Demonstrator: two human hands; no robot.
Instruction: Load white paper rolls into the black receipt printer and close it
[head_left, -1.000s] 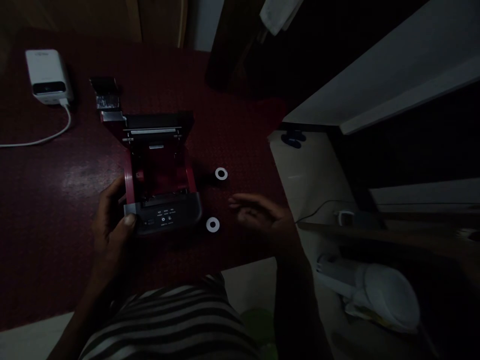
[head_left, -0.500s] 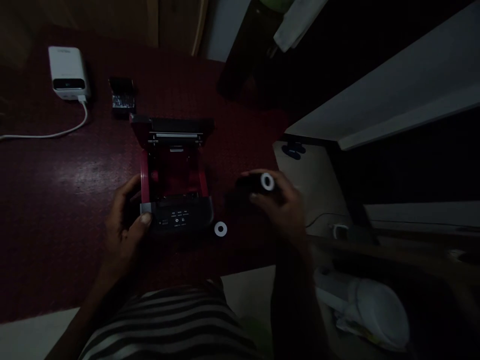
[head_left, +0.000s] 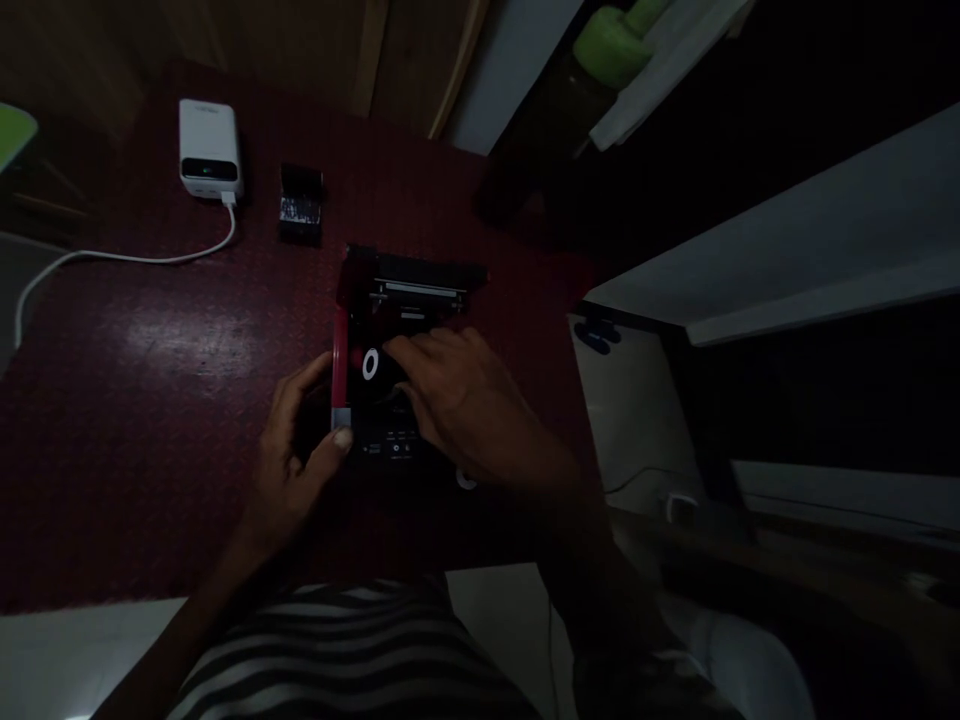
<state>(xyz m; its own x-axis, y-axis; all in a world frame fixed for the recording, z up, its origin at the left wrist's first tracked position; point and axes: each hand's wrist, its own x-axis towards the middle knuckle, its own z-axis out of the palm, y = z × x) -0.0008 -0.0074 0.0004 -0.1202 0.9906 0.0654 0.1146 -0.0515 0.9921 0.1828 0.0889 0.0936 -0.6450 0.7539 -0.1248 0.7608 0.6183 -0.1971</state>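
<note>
A small red and black printer (head_left: 382,447) stands on the table with its lid (head_left: 420,275) raised. My left hand (head_left: 300,435) grips its left front corner, thumb on the grey edge of the control panel and fingers along the outer side wall. Inside the bay, my right hand (head_left: 465,400) has its fingers closed on a dark roll with a white ring-shaped end (head_left: 370,364). Most of the roll is lost in shadow and behind the fingers. A second white ring (head_left: 466,480) lies by the printer's right front corner, partly covered by my right wrist.
On the dark red table (head_left: 187,400) lie a white power bank (head_left: 208,145) with a white cable (head_left: 150,260) and a small black object (head_left: 301,205) with a shiny middle. A green-capped bottle (head_left: 611,50) is at the back right. Dark slippers (head_left: 596,335) rest on the floor.
My right hand has carried the dark roll leftward from beside the printer into its open bay. My left hand keeps its hold on the corner. The whole view has shifted slightly.
</note>
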